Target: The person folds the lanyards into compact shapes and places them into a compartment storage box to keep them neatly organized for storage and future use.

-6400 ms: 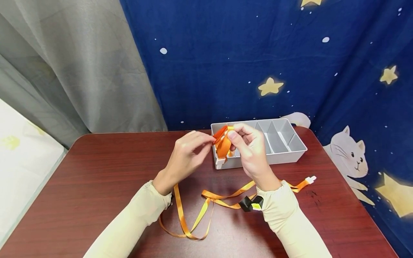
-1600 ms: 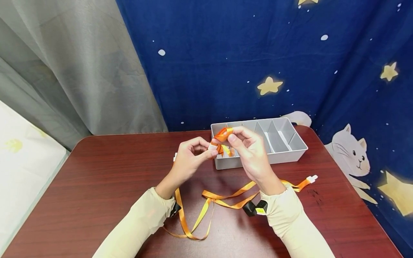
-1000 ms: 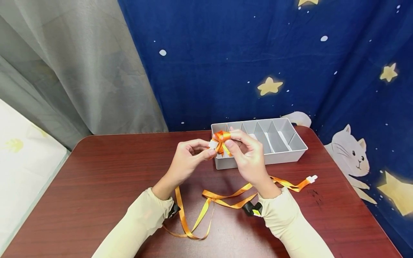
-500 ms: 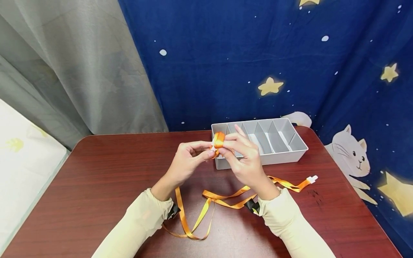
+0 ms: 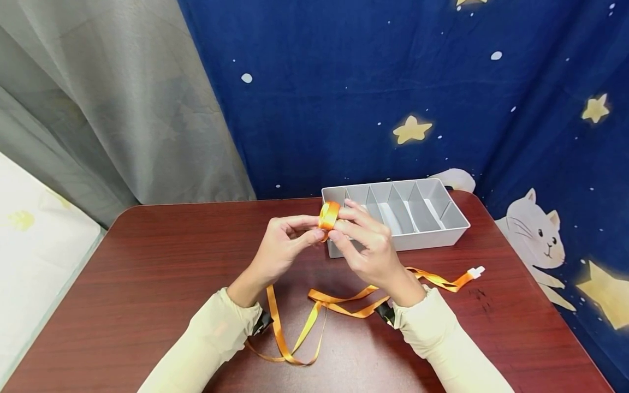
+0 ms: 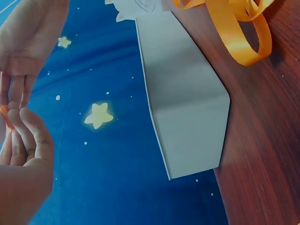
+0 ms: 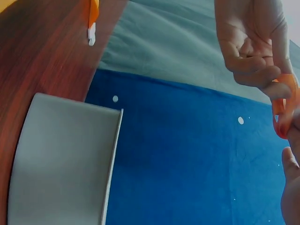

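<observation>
An orange lanyard, wound into a small coil (image 5: 329,214), is held up between both hands in front of the left end of the grey box. My left hand (image 5: 282,243) pinches its left side between thumb and fingers. From the right, the thumb and fingers of my right hand (image 5: 369,245) grip the strap at the coil's side. Part of the orange coil (image 7: 284,105) shows between the hands in the right wrist view; in the left wrist view only a sliver of orange (image 6: 5,115) appears at the edge.
More orange lanyard straps (image 5: 339,301) lie loosely looped on the dark red table (image 5: 187,262) below the hands. One ends in a white clip (image 5: 475,272) at the right. The grey divided box (image 5: 432,240) stands at the back, against the blue curtain (image 5: 314,109).
Loose folds of the held lanyard have become a round coil. Its white clip, visible earlier, is now covered. My right hand has shifted left, closer to my left hand.
</observation>
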Demonstrator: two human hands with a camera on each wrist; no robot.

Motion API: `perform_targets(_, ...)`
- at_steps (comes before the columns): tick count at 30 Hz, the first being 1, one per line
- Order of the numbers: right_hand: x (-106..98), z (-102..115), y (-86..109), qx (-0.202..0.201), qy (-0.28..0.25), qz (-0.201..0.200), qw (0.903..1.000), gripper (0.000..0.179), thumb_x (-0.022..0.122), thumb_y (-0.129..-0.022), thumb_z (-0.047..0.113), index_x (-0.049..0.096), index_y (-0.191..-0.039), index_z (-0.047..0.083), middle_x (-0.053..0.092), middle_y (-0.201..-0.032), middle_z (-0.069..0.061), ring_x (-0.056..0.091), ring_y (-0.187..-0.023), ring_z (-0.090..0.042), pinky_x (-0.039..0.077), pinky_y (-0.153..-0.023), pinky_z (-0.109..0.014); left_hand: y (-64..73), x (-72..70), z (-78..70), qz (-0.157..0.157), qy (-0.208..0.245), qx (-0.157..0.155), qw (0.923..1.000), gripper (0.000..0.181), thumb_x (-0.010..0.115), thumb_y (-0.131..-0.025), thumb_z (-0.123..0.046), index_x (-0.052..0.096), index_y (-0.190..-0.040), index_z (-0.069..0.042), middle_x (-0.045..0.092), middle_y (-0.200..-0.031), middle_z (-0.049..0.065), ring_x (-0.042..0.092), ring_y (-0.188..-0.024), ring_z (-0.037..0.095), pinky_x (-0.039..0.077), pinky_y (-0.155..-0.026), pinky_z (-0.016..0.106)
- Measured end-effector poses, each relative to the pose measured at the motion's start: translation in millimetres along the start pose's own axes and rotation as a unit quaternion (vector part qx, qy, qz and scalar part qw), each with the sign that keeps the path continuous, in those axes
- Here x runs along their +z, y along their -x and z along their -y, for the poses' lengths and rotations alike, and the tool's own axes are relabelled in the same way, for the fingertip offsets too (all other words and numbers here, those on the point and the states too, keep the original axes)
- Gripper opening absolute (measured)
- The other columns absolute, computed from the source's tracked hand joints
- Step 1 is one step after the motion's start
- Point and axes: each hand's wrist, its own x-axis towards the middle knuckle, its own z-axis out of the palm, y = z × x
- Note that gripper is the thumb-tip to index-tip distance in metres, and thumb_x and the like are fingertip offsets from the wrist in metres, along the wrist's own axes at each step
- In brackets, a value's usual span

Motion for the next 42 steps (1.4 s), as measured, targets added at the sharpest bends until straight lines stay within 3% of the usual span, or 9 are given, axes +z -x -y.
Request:
perform_targets(5, 1.6, 2.7, -0.1, 0.036, -0.030, -0.019, 0.9987, 0.034, 0.063, -0.099, 0.023, 0.075, -0.091, -0.007, 0.073, -0.094, -0.018, 0.069, -0.097, -0.031, 0.042, -0.106, -0.051, 0.6, -0.8, 0.6, 0.000, -0.003, -0.001, 1.0000, 0.028, 0.072, -0.090, -0.003, 0.068, -0.112, 0.012, 0.073, -0.100, 0.017, 0.072, -0.082, 0.017, 0.059, -0.076, 0.034)
perform_targets(12, 0.7, 2.2, 1.4, 0.063, -0.049, -0.033, 0.9963, 0.031, 0.072, -0.093, 0.023, 0.075, -0.090, -0.008, 0.074, -0.092, -0.020, 0.068, -0.105, -0.039, 0.044, -0.105, -0.047, 1.4, -1.6, -0.3, 0.010, 0.000, 0.001, 1.0000, 0.031, 0.073, -0.089, -0.004, 0.067, -0.114, 0.012, 0.071, -0.105, 0.023, 0.072, -0.089, 0.017, 0.058, -0.081, 0.034)
perform_targets(19, 1.9, 3.1, -0.7, 0.022, -0.050, -0.032, 0.9980, 0.027, 0.072, -0.093, 0.022, 0.076, -0.085, -0.004, 0.074, -0.090, -0.016, 0.070, -0.097, -0.030, 0.043, -0.103, -0.054, 1.5, -3.6, -1.1, 0.018, 0.021, -0.029, 0.9992, 0.038, 0.074, -0.089, -0.005, 0.064, -0.121, 0.012, 0.070, -0.111, 0.022, 0.071, -0.095, 0.017, 0.056, -0.086, 0.033)
perform_targets(27, 1.2, 3.2, -3.0, -0.024, -0.009, -0.012, 0.9996, 0.021, 0.070, -0.094, 0.019, 0.075, -0.083, 0.001, 0.072, -0.090, -0.013, 0.061, -0.101, -0.034, 0.045, -0.102, -0.045, 3.4, -7.2, -2.9, 0.031, 0.043, -0.033, 0.9980, 0.045, 0.076, -0.089, -0.013, 0.062, -0.121, 0.016, 0.072, -0.110, 0.015, 0.072, -0.092, 0.018, 0.057, -0.083, 0.035)
perform_targets(35, 1.8, 1.9, -1.0, -0.075, 0.042, 0.012, 0.9963, 0.021, 0.068, -0.095, 0.016, 0.075, -0.085, 0.000, 0.070, -0.093, -0.014, 0.059, -0.101, -0.036, 0.045, -0.100, -0.046, 2.1, -4.0, -6.2, 0.002, 0.037, -0.042, 0.9984, 0.029, 0.067, -0.094, -0.008, 0.067, -0.113, 0.013, 0.074, -0.098, 0.009, 0.070, -0.075, 0.019, 0.058, -0.072, 0.033)
perform_targets(42, 1.9, 2.3, -1.5, -0.076, 0.031, 0.045, 0.9956, 0.020, 0.069, -0.095, 0.017, 0.075, -0.085, 0.001, 0.065, -0.093, -0.012, 0.059, -0.103, -0.035, 0.042, -0.105, -0.050, 2.3, -5.1, -5.9, -0.022, 0.022, -0.052, 0.9982, 0.025, 0.068, -0.091, -0.005, 0.069, -0.109, 0.012, 0.074, -0.090, 0.004, 0.066, -0.070, 0.021, 0.057, -0.069, 0.032)
